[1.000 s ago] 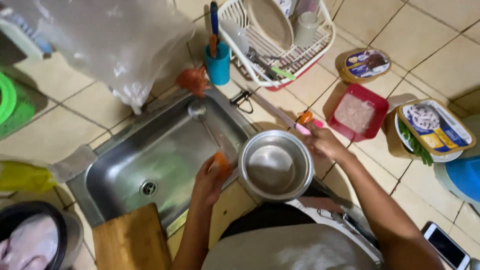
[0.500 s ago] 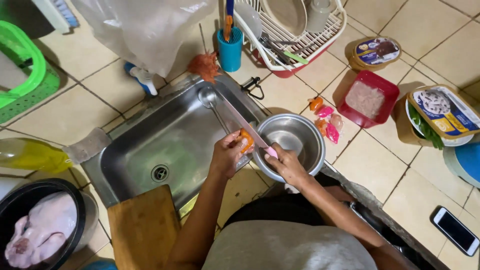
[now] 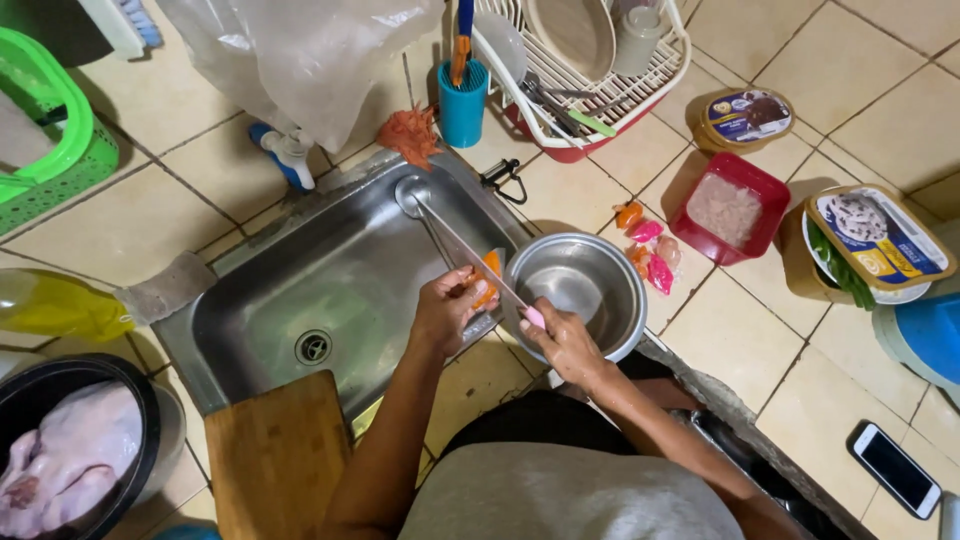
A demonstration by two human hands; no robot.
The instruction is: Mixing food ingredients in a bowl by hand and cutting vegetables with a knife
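You are standing at a tiled table over a steel sink (image 3: pixel 300 290). Beside it a metal bowl (image 3: pixel 575 290) is sitting empty, so little cutting looks done. Your left hand (image 3: pixel 447 310) is closing its grip on an orange vegetable piece (image 3: pixel 489 280) above the sink's edge. Your right hand (image 3: pixel 562 340) is gripping a pink-handled knife (image 3: pixel 480 262), laying the blade against that piece.

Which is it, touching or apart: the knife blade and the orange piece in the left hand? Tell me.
Touching. The head view shows the knife blade crossing directly over the orange piece held in the left hand, with no gap between them.
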